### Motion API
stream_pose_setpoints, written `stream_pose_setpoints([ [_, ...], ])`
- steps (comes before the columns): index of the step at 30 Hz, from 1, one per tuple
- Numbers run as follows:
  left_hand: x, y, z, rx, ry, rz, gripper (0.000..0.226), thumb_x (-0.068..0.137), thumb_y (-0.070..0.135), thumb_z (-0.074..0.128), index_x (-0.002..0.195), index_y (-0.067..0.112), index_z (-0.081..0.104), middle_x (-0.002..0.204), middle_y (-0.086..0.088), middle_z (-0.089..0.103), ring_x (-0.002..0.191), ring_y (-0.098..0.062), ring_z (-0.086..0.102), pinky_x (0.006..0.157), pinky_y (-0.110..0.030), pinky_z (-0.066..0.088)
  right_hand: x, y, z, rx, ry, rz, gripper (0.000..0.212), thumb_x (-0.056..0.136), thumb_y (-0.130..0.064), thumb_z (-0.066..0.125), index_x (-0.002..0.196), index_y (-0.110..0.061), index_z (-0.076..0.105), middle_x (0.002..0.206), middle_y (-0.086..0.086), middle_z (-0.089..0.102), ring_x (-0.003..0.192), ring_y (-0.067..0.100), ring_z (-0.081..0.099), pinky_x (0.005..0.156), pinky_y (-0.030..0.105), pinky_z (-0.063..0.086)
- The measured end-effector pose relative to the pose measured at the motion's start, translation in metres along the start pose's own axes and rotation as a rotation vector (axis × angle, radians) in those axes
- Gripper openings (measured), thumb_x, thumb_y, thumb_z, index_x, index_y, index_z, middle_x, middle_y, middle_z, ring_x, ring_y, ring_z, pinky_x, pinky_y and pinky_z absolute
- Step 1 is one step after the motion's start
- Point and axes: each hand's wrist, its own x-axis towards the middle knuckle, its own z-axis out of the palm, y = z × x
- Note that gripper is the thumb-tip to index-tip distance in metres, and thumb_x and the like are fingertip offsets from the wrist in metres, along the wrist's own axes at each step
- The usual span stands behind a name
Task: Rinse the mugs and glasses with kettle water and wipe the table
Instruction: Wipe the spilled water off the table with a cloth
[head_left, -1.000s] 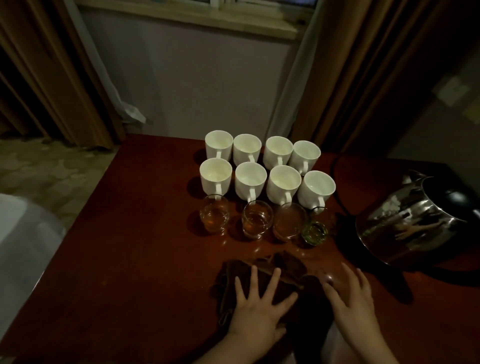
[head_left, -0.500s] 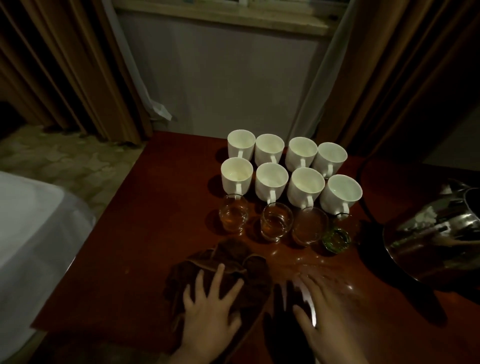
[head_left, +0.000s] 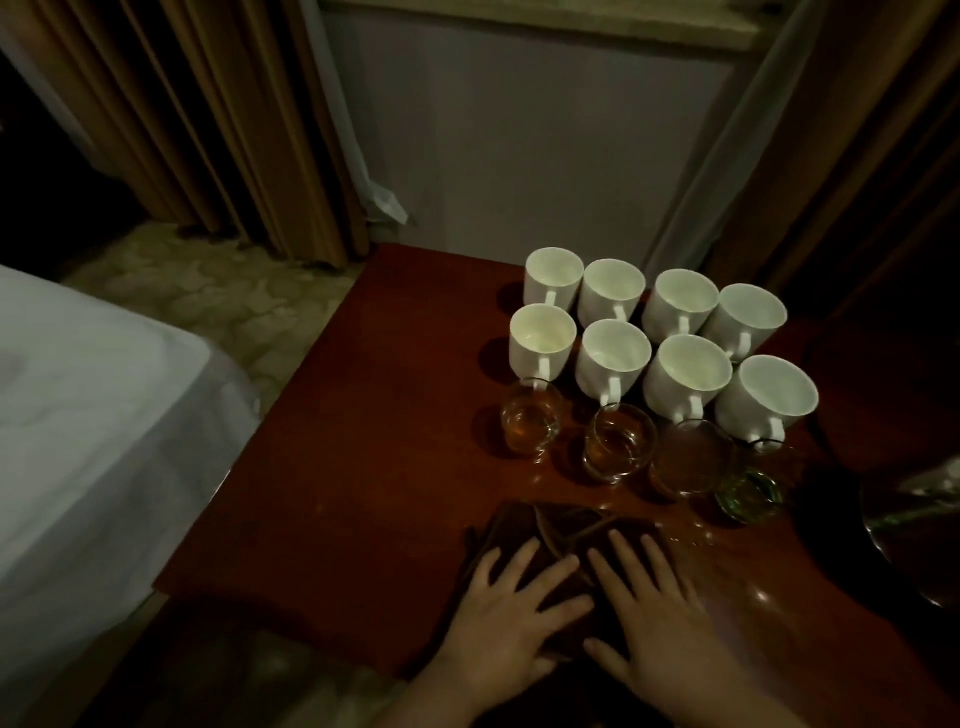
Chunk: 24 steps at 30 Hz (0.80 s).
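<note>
Several white mugs (head_left: 613, 358) stand in two rows at the back of the dark red table (head_left: 363, 467). In front of them stands a row of small glasses (head_left: 618, 441), the rightmost one greenish (head_left: 748, 496). A dark brown cloth (head_left: 566, 525) lies crumpled near the table's front edge. My left hand (head_left: 511, 618) and my right hand (head_left: 660, 623) press flat on it side by side, fingers straight and spread. The shiny metal kettle (head_left: 914, 525) shows partly at the right edge.
A white bed (head_left: 88, 415) stands close to the table's left side. Brown curtains (head_left: 218, 119) hang behind on both sides of a pale wall. Patterned carpet (head_left: 197, 291) covers the floor between bed and curtain. Water drops glint on the table near the glasses.
My right hand has come onto the cloth next to the left hand. The view has swung left, so the kettle has slid almost out of sight and more bed shows.
</note>
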Motion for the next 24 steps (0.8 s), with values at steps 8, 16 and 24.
stream_pose_setpoints([
  [8, -0.061, -0.065, -0.018, -0.126, 0.196, -0.513, 0.081, 0.065, 0.024, 0.079, 0.131, 0.048, 0.038, 0.153, 0.0, 0.011, 0.138, -0.041, 0.023, 0.105, -0.056, 0.023, 0.073, -0.11, -0.018, 0.041, -0.09, -0.238, 0.086, 0.084, -0.058, 0.046, 0.144, -0.037, -0.01, 0.155, 0.01, -0.014, 0.138, 0.043, -0.019, 0.104, 0.066, -0.01],
  [16, -0.069, -0.058, -0.007, -0.485, 0.404, -0.604, 0.043, 0.089, 0.014, 0.052, 0.13, 0.027, 0.052, 0.151, 0.008, 0.02, 0.144, -0.022, 0.008, 0.116, -0.029, 0.01, 0.075, -0.131, -0.013, 0.07, -0.077, -0.282, 0.075, 0.087, -0.053, 0.043, 0.145, -0.041, -0.005, 0.157, 0.007, -0.001, 0.141, 0.038, -0.014, 0.104, 0.062, -0.019],
  [24, 0.002, 0.028, -0.02, -0.379, 0.15, -0.276, 0.047, 0.097, 0.032, 0.037, 0.14, 0.048, 0.026, 0.141, 0.028, -0.022, 0.142, -0.02, -0.021, 0.114, -0.05, -0.01, 0.004, -0.025, 0.014, 0.186, -0.024, 0.131, 0.078, 0.062, -0.066, 0.042, 0.136, -0.047, 0.03, 0.13, -0.011, 0.057, 0.125, 0.023, 0.05, 0.091, 0.054, 0.043],
])
